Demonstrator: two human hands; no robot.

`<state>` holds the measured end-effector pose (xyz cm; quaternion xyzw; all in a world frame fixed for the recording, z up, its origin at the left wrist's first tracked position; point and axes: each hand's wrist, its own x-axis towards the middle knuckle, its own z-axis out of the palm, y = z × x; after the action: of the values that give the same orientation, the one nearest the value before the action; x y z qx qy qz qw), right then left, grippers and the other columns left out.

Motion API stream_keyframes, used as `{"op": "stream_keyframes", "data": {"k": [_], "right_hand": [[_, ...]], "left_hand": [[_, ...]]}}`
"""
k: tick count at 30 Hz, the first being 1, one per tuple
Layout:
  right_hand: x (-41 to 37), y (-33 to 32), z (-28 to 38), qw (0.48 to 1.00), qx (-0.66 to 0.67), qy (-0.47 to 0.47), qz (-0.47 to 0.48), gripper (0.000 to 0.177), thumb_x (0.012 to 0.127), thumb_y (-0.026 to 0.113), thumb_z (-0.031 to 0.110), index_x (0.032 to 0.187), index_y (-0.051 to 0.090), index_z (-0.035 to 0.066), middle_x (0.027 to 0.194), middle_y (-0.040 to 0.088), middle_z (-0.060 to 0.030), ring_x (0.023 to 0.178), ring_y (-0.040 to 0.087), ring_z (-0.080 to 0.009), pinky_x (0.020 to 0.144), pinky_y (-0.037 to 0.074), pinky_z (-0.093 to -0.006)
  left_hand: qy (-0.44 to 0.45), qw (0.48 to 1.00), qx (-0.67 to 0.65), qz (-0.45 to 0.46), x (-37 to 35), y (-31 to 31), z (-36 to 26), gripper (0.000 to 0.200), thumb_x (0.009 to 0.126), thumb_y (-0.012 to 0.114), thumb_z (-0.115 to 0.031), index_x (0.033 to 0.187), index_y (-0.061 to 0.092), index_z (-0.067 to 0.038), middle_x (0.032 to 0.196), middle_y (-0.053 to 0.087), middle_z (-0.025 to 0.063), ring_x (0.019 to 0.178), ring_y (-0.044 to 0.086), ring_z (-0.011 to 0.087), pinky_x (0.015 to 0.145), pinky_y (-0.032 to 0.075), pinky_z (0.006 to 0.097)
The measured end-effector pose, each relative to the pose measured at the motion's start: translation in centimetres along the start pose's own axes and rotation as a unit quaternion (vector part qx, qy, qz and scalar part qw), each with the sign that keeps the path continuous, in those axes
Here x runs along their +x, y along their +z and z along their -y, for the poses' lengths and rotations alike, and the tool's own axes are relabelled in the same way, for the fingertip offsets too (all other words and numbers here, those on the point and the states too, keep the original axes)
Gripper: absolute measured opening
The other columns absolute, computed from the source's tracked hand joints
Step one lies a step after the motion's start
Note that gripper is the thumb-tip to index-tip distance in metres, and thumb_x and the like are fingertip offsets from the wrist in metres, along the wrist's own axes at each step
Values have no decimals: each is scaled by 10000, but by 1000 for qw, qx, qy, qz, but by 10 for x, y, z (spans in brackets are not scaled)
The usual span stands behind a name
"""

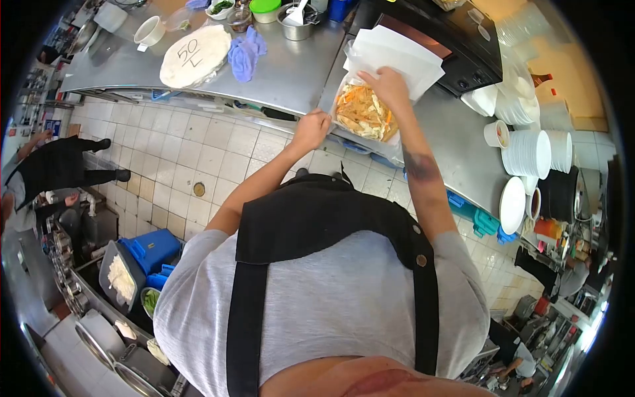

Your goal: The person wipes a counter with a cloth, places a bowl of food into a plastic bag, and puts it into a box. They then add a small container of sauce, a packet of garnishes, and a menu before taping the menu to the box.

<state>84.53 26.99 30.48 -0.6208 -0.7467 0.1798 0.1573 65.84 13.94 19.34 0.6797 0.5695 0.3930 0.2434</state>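
Note:
A box of food, with shredded vegetables and noodle-like pieces, sits at the counter's front edge in front of me. White paper sheets lie behind and over its back part. My right hand rests on the paper at the box's back right, fingers apart. At the box's left front corner my left hand is closed, touching the edge; what it pinches is too small to make out.
On the steel counter are a wrapped white round marked "50", a purple cloth and a metal pot. A black oven and stacked white plates stand right. Other people are far left and lower right.

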Motion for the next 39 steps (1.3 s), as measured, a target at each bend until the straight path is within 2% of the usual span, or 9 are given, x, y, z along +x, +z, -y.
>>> {"op": "stream_keyframes", "data": {"k": [4, 7, 8, 17, 23, 27, 30, 32, 39], "right_hand": [[67, 48, -22, 995, -30, -48, 87, 512, 751, 658, 484, 782, 684, -27, 818, 656, -237, 808, 653, -355, 704, 503, -426], [88, 42, -41, 976, 176, 66, 106, 430, 792, 650, 376, 734, 666, -50, 709, 646, -216, 736, 654, -315, 622, 504, -398], [65, 7, -12, 936, 297, 146, 121, 222, 837, 606, 143, 762, 670, -56, 648, 635, -96, 569, 578, -126, 523, 477, -236], [109, 60, -82, 592, 751, 258, 135, 235, 908, 524, 19, 1103, 513, -112, 979, 625, -182, 808, 609, -157, 674, 529, -205], [30, -18, -52, 766, 620, 53, 159, 257, 894, 600, 121, 1091, 582, -43, 1043, 641, -145, 921, 631, -188, 807, 511, -311], [-36, -30, -121, 871, 472, 108, -86, 251, 838, 665, 169, 1051, 624, 41, 942, 648, -26, 835, 607, -94, 722, 497, -246], [-104, -9, -144, 858, 493, 135, 55, 347, 778, 718, 140, 1081, 574, 53, 969, 626, -23, 847, 598, -108, 709, 506, -266], [-142, 17, -129, 918, 396, 25, 10, 455, 728, 760, 118, 1115, 534, 37, 997, 609, -47, 872, 601, -142, 728, 518, -304], [-163, 36, -98, 899, 366, 180, -161, 497, 711, 778, 148, 1109, 532, -20, 917, 635, -94, 787, 618, -150, 675, 517, -295]], "left_hand": [[-50, 998, 26, -3, -12, -1, -9, 316, 897, 483, -227, 739, 588, 26, 800, 605, 227, 734, 588, 420, 668, 464, 477], [-114, 993, -21, 14, -19, 4, 0, 351, 910, 461, -237, 735, 595, 36, 697, 601, 203, 653, 599, 354, 629, 467, 423], [-140, 989, -45, 26, -22, 7, 2, 365, 918, 452, -240, 735, 598, 41, 653, 597, 191, 615, 605, 321, 607, 468, 397], [-226, 958, -168, 58, -22, 3, -5, 321, 911, 467, -191, 730, 592, 43, 726, 643, 127, 658, 608, 193, 649, 474, 309], [-59, 984, -169, -8, -34, -13, -6, 299, 784, 586, -119, 1050, 523, 2, 1284, 475, 185, 1162, 470, 291, 972, 365, 353], [44, 994, -66, 69, -20, -1, -6, 673, 689, 709, -147, 1279, 417, -8, 1324, 451, 178, 1257, 399, 353, 1062, 296, 382], [23, 998, -58, 19, -12, 15, 16, 489, 730, 692, -68, 1192, 540, -25, 1235, 524, 159, 1131, 512, 314, 949, 407, 367], [19, 997, -71, -29, -4, 10, -7, 223, 803, 615, -12, 1025, 623, -15, 1046, 602, 140, 876, 613, 243, 746, 495, 329], [-263, 901, -325, 117, 3, -11, -27, 162, 914, 495, -98, 793, 484, 8, 698, 551, 108, 642, 579, 175, 617, 485, 288]]}}
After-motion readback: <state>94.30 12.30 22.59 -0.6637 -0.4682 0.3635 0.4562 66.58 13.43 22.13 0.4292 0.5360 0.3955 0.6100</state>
